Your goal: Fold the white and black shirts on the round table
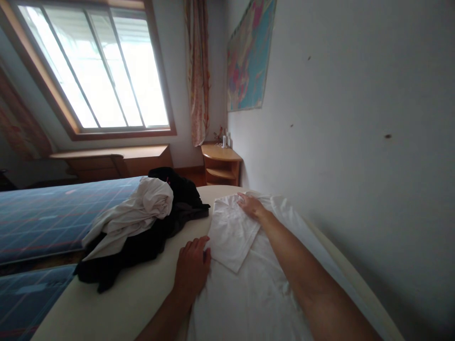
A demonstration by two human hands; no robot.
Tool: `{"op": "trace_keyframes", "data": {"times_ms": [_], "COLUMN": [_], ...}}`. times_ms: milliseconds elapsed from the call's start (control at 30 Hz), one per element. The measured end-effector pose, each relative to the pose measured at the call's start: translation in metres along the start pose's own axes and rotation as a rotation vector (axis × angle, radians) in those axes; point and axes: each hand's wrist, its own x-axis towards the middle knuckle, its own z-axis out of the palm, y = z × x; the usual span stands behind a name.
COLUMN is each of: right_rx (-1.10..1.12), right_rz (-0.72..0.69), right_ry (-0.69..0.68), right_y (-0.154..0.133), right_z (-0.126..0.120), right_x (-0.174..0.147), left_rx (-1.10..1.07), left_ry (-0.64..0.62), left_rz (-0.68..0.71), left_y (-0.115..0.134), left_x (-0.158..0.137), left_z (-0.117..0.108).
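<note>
A white shirt [249,284] lies spread on a cream-coloured rounded table top, with a sleeve [232,232] folded inward over its body. My left hand [194,260] is at the shirt's left edge, its fingers curled and the thumb close to the fingertips, with a bit of white cloth between them. Farther off, my right hand [250,206] pinches the cloth near the top of the folded sleeve. Small creases run through the fabric around both hands.
Left of the shirt is a heap of black clothes [142,253] with a crumpled pale garment [142,203] on top. Blue plaid bedding [53,213] borders the table [117,308] on the left. A white wall [355,189] rises on the right; a wooden corner shelf [222,152] stands behind.
</note>
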Motion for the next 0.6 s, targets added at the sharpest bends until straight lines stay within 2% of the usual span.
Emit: {"op": "trace_keyframes", "data": {"times_ms": [100,333,500,600], "right_rx": [-0.039,-0.11,-0.16,-0.165], "right_rz": [-0.015,0.054,0.146,0.126], "right_ry": [-0.008,-0.004,0.144,0.175], "right_y": [0.0,-0.011,-0.022,-0.029], "right_z": [0.002,0.009,0.004,0.005], "right_x": [-0.006,0.0,-0.006,-0.008], "left_rx": [0.007,0.001,-0.012,-0.014], "left_ry": [0.002,-0.007,-0.03,-0.025], "left_rz": [-0.007,-0.005,-0.01,-0.018], "left_y": [0.0,0.003,0.004,0.004], "left_x": [0.0,-0.001,-0.001,0.0], "left_z": [0.0,-0.006,-0.008,-0.007]}}
